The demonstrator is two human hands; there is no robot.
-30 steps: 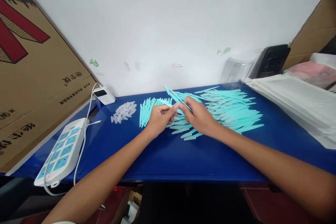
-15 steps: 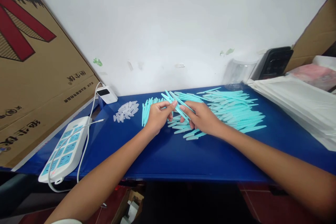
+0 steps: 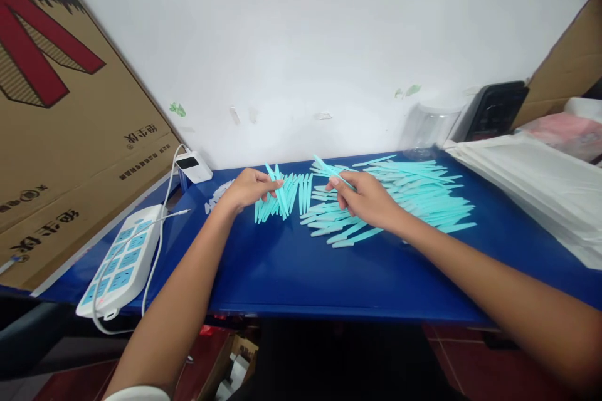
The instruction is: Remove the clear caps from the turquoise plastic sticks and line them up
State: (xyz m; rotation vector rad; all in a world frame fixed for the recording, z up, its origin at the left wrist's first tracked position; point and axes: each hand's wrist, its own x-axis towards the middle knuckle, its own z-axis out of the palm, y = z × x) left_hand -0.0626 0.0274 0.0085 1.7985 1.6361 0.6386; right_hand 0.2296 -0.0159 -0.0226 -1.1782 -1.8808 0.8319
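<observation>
My left hand (image 3: 254,189) pinches a couple of turquoise eyebrow razors (image 3: 280,193) between thumb and fingers, over a small pile of the same kind. To its right, my right hand (image 3: 362,197) is closed round several more razors (image 3: 326,166), whose tips point up and left. A large heap of turquoise razors (image 3: 423,194) spreads beside and behind the right hand. A short row of razors (image 3: 305,193) lies between the two hands. Small whitish translucent pieces (image 3: 217,193), perhaps caps, lie left of my left hand, which partly hides them.
A white power strip (image 3: 123,263) with a cable and a small white device with a dark screen (image 3: 194,166) are on the left, by a big cardboard box (image 3: 94,119). A clear jar (image 3: 430,128) and a stack of white sheets (image 3: 531,188) stand on the right of the blue table (image 3: 301,282).
My hands have come apart. The left has moved left with a couple of razors, over the small pile; the right keeps the others. A short row of razors now shows between them.
</observation>
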